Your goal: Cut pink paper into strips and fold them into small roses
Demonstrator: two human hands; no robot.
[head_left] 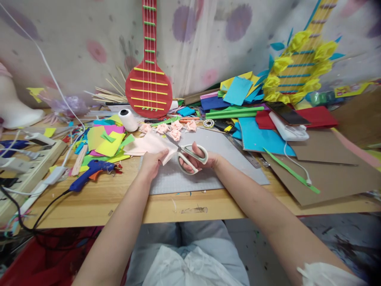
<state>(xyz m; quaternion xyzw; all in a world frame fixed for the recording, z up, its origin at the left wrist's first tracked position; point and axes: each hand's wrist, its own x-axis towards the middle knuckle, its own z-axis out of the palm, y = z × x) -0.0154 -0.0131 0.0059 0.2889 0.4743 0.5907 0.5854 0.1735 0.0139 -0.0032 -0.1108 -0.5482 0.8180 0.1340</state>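
My left hand (151, 163) is closed on a pale pink sheet (149, 143), thumb on top, near the sheet's right end. In my right hand (199, 159) is a pair of scissors (185, 154) with white and grey handles, the fingers and thumb through the loops. The dark blades point up and left and lie against the sheet's right end; whether they cut into it I cannot tell. Just behind sit several pale pink folded flowers (176, 126). Below both hands lies a grey cutting mat (220, 159).
A blue glue gun (89, 174) lies left, by a power strip (18, 174) and cables. Coloured scraps (110, 143) and a white thread spool (128, 120) are near the sheet. A red paper instrument (149, 91) stands behind. Brown cardboard (321, 174) and a phone (287, 113) lie right.
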